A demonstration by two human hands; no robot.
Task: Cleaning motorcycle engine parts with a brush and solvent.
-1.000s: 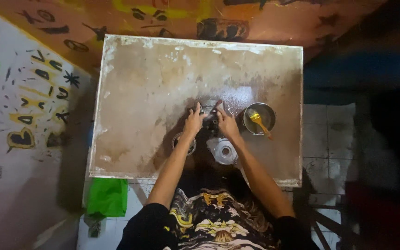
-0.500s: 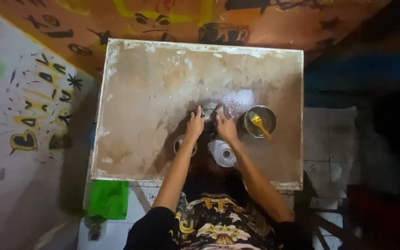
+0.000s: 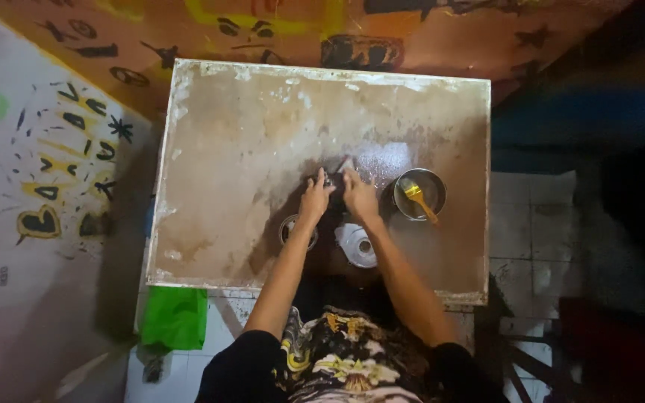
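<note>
Both my hands meet over the middle of a worn brown table (image 3: pixel 248 134). My left hand (image 3: pixel 315 198) and my right hand (image 3: pixel 358 194) are closed together around a small dark object with a pale corner (image 3: pixel 337 173); what it is I cannot tell. Just right of my right hand stands a round metal bowl (image 3: pixel 431 198) with a yellow brush (image 3: pixel 418 198) lying in it. Under my left wrist sits a small round tin (image 3: pixel 291 230). A white round lid-like thing (image 3: pixel 355 245) lies between my forearms.
A painted wall with black and yellow marks runs along the left and the top. A green cloth (image 3: pixel 177 317) hangs below the table's near left corner. White floor tiles (image 3: pixel 531 224) show to the right, beside dark shadow.
My hands have stayed together on the small object, with only slight shifting. The view has drifted a little.
</note>
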